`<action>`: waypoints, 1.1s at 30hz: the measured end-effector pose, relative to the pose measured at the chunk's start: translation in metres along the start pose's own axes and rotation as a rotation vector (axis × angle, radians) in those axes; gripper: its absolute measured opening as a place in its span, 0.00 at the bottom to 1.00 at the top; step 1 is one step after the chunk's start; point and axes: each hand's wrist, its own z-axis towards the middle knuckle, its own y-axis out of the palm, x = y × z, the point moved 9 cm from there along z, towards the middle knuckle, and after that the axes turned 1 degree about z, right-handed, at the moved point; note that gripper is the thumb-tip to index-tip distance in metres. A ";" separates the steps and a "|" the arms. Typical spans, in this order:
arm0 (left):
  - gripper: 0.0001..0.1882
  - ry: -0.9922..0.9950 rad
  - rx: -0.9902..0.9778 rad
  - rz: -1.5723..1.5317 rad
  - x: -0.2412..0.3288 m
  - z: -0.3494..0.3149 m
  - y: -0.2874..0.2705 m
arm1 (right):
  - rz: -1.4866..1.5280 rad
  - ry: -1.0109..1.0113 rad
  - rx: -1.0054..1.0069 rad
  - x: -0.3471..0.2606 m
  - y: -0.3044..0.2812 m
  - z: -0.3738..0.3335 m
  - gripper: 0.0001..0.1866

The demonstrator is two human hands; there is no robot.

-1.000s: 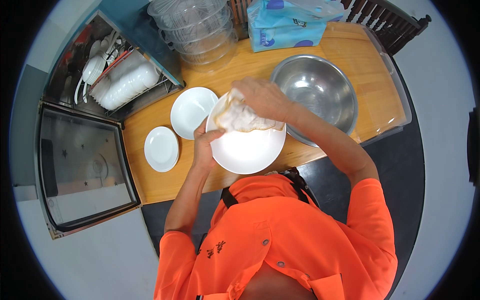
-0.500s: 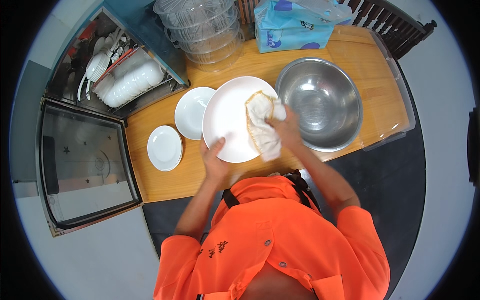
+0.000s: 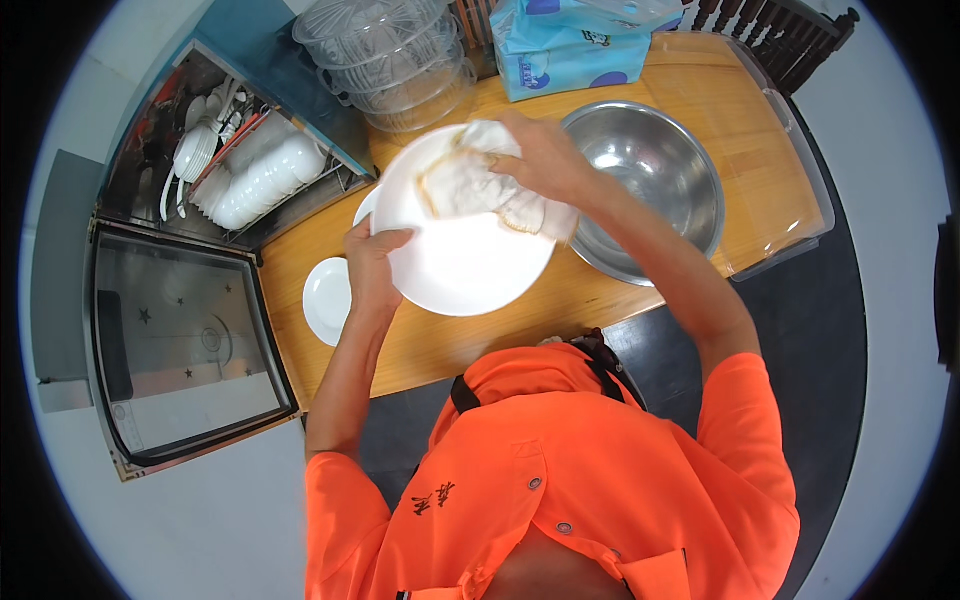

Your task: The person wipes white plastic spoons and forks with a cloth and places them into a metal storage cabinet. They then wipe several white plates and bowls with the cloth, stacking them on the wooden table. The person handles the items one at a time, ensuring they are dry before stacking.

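Note:
My left hand (image 3: 375, 262) grips the left edge of a large white plate (image 3: 470, 268), with the thumb on top and the other fingers mostly hidden beneath it. Pressed to the far part of the plate is a white cloth (image 3: 475, 180) with a yellow-brown stitched edge, held in my right hand (image 3: 540, 158). The cloth is somewhat blurred and hangs over the plate's right side. Under the large plate's left rim, a slice of another white plate (image 3: 366, 205) shows. Small white plates (image 3: 327, 300) lie stacked to the left of my left hand.
A steel basin (image 3: 650, 180) stands right of the plate. At the far left, a cabinet with its door (image 3: 190, 345) swung out holds white bowls (image 3: 270, 180) and spoons. Clear plastic baskets (image 3: 390, 60) and a blue tissue pack (image 3: 570, 55) stand at the back of the wooden table (image 3: 700, 100).
The large plate has shifted left and now covers most of the plate behind it. My right hand has carried the cloth up and left across it; my left hand has moved up its left edge.

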 end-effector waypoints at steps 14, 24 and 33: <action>0.28 0.431 0.252 -0.173 -0.035 -0.047 0.009 | 1.468 0.867 0.524 0.041 0.129 -0.112 0.18; 0.20 1.436 -0.904 1.452 0.029 -0.090 0.062 | 1.077 0.865 0.001 0.100 0.076 -0.099 0.18; 0.15 0.082 -0.299 0.396 0.011 -0.034 0.006 | 1.197 0.488 0.361 0.099 -0.027 -0.071 0.23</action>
